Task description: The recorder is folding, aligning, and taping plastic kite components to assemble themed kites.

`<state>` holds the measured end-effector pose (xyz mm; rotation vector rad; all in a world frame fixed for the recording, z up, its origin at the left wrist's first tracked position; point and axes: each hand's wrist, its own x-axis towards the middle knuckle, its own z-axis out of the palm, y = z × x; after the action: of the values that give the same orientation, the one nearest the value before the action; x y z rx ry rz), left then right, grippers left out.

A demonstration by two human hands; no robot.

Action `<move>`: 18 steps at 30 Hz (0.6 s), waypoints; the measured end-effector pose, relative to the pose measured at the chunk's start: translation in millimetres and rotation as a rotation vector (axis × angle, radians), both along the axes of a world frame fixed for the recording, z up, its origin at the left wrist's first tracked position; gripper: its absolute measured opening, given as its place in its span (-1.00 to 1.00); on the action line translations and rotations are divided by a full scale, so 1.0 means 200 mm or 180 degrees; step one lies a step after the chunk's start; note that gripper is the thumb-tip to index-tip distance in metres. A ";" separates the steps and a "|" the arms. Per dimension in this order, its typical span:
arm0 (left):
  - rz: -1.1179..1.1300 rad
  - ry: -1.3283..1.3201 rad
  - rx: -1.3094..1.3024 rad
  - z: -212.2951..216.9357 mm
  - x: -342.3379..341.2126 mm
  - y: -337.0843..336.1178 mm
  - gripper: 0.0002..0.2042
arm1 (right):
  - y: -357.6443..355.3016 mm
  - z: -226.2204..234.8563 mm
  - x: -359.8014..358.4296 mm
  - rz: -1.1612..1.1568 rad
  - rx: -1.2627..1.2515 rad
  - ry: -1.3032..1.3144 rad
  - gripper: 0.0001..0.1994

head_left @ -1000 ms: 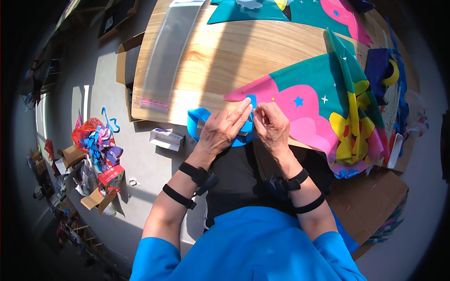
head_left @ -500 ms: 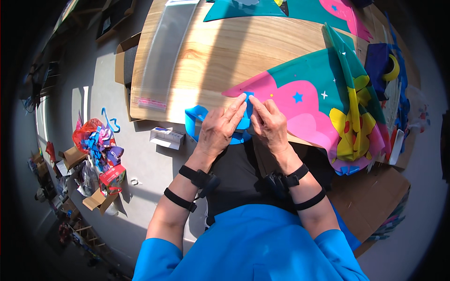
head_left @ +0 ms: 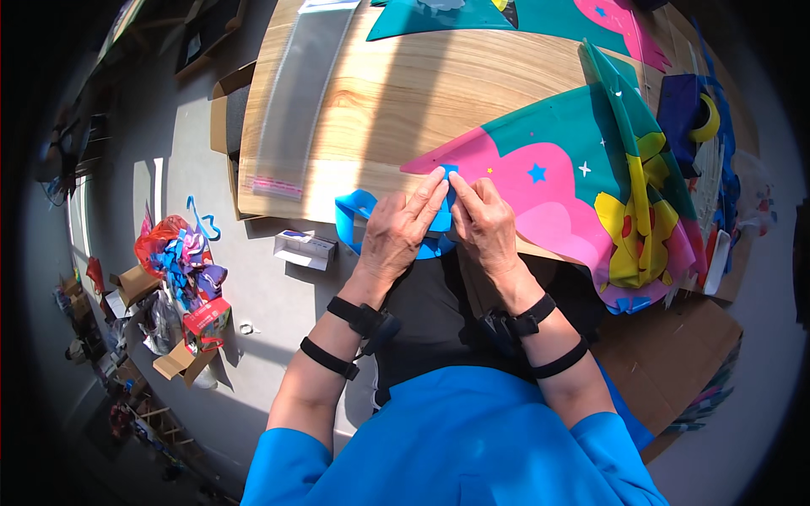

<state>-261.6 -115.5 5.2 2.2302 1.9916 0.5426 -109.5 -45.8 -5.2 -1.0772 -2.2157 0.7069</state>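
At the near edge of the wooden table, my left hand [head_left: 396, 226] and my right hand [head_left: 486, 221] are close together, fingers pressed onto a flat blue ribbon [head_left: 358, 202]. One part of the ribbon stands up between the fingertips, and the rest loops out to the left below my left hand. The fingers partly hide how it is folded. Just beyond and right of my hands lies a pink and green printed sheet [head_left: 548, 181] with stars, its right side folded up around a yellow figure [head_left: 637, 232].
A long clear plastic sleeve [head_left: 302, 101] lies on the table [head_left: 371, 97] at the left. More printed sheets [head_left: 447, 18] lie at the far edge. A small white box [head_left: 305, 250] is left of my hands; bags and cartons [head_left: 187, 278] sit on the floor.
My hands keep nearly the same hold on the ribbon, with only slight finger movement. The whole view has shifted very slightly.
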 end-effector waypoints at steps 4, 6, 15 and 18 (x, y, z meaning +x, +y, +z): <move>0.0032 0.0075 0.0008 0.00 0.01 0.00 -0.42 | 0.00 0.01 0.00 0.0017 -0.0050 0.0002 -0.60; 0.0025 0.0049 0.0015 0.00 0.01 0.00 -0.41 | 0.00 0.01 0.00 0.0021 -0.0055 0.0002 -0.60; 0.0014 0.0028 0.0139 0.00 0.01 0.02 -0.44 | 0.00 0.00 -0.02 -0.0137 -0.0098 0.0011 -0.57; 0.0022 -0.0075 0.0036 0.00 0.01 0.01 -0.44 | 0.00 0.01 -0.03 -0.0268 -0.0291 0.0029 -0.59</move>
<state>-259.0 -114.0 4.8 2.2138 1.9904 0.5795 -114.6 -45.5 -3.4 -1.2023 -2.1348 0.7810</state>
